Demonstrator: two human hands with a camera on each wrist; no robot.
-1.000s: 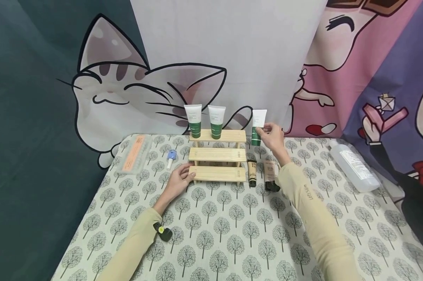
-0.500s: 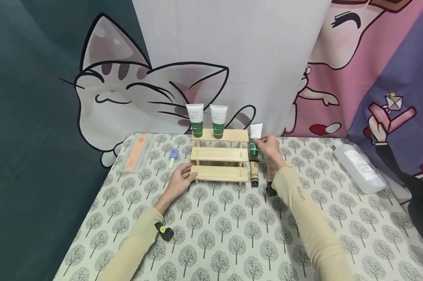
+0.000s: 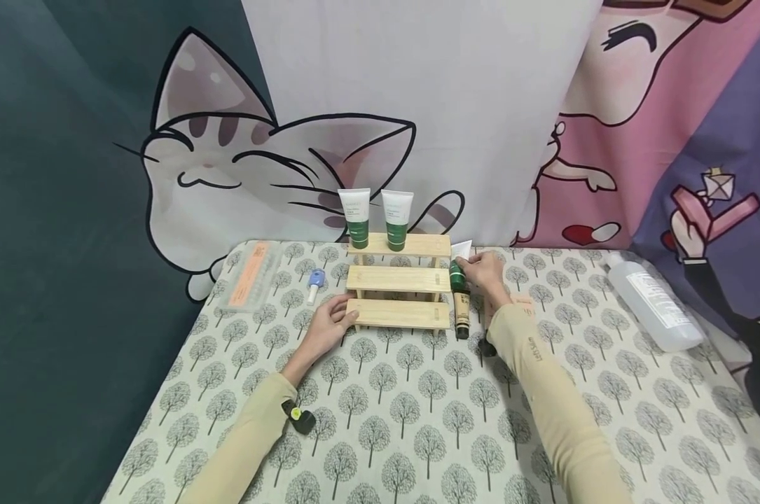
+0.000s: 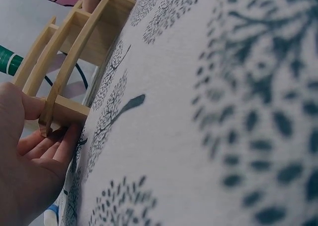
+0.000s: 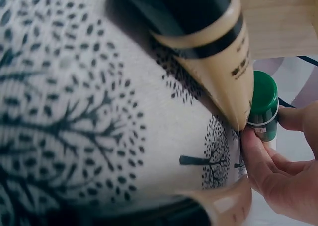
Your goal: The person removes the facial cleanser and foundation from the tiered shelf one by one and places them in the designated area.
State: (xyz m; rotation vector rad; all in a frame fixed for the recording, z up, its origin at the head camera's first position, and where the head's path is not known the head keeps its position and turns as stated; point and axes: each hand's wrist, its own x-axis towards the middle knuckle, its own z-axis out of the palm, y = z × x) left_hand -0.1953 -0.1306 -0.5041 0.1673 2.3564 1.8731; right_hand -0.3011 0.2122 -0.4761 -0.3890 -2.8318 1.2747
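Note:
My left hand (image 3: 330, 327) grips the left end of the lowest step of a three-tier wooden stand (image 3: 398, 314), thumb on top and fingers underneath in the left wrist view. Two white-and-green squeeze tubes, one at the left (image 3: 355, 218) and one beside it (image 3: 396, 220), stand cap-down on the top step. Right of the stand, my right hand (image 3: 484, 271) pinches a third white-and-green squeeze tube (image 5: 264, 104), its green cap low by the table. A beige tube with a black cap (image 3: 461, 313) lies just in front of it. Under the right forearm a pinkish BB cream tube (image 5: 233, 201) is partly hidden.
A clear plastic bottle (image 3: 653, 302) lies at the right. On the left are a clear case with an orange label (image 3: 249, 276) and a small blue-and-white bottle (image 3: 315, 283). A printed cloth backdrop (image 3: 480, 105) hangs behind the table.
My right hand has lowered the third squeeze tube from beside the top step to near the table, behind the beige tube. The left hand keeps its grip on the stand.

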